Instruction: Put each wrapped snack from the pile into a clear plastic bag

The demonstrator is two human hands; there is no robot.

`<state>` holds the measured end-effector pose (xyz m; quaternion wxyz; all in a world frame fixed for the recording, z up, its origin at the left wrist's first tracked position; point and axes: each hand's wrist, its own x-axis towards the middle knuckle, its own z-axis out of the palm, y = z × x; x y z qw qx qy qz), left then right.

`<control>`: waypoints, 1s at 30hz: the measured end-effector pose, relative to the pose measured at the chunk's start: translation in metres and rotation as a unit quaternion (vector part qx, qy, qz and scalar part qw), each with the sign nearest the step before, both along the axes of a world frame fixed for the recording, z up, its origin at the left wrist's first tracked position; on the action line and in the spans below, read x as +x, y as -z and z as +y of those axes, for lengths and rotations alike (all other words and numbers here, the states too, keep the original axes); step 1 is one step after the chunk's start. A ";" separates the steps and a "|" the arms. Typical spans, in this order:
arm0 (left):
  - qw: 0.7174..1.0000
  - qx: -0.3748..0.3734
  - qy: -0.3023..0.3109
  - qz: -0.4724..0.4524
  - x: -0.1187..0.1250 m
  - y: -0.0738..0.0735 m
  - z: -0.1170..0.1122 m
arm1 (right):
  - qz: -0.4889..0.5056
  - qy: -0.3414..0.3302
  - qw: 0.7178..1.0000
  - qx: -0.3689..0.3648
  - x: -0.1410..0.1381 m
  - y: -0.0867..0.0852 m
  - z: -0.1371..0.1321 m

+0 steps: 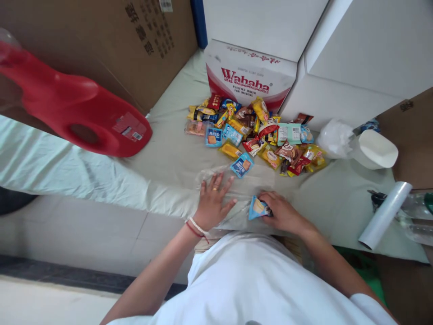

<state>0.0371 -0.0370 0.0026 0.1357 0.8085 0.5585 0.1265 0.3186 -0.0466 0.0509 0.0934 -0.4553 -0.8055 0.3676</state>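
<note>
My left hand (214, 203) lies flat with its fingers spread, on a transparent plastic sheet or bag (262, 178) at the front edge of the cloth-covered surface. To its right, my right hand (280, 211) has its fingers closed around a small light-blue snack packet (257, 207), which rests low over the same plastic. Just beyond my hands lies a heap of wrapped snacks in yellow, red, brown and blue. Nearest to my left fingertips is a blue biscuit packet (242, 165), with a yellow packet (231, 149) behind it.
Behind the heap stands a white and red water carton (248, 76). A red jug (84, 108) is at the left, against a large brown box (111, 49). On the right are a crumpled white plastic bag (334, 137), a white container (378, 150) and a roll of plastic film (384, 216).
</note>
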 end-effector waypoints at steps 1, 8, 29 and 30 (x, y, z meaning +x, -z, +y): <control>1.000 0.003 -0.002 0.000 -0.008 0.000 0.001 | -0.019 0.027 0.999 0.005 0.007 0.006 0.000; 0.999 0.000 -0.020 0.036 -0.033 0.010 -0.001 | -0.088 0.121 0.988 0.037 0.061 -0.025 -0.001; 0.994 0.072 0.077 -0.018 -0.031 0.011 -0.037 | -0.248 0.110 0.962 -0.005 -0.074 -0.002 0.199; 0.995 0.054 0.085 -0.016 -0.031 0.012 -0.038 | -0.239 0.102 0.965 -0.010 -0.072 0.003 0.200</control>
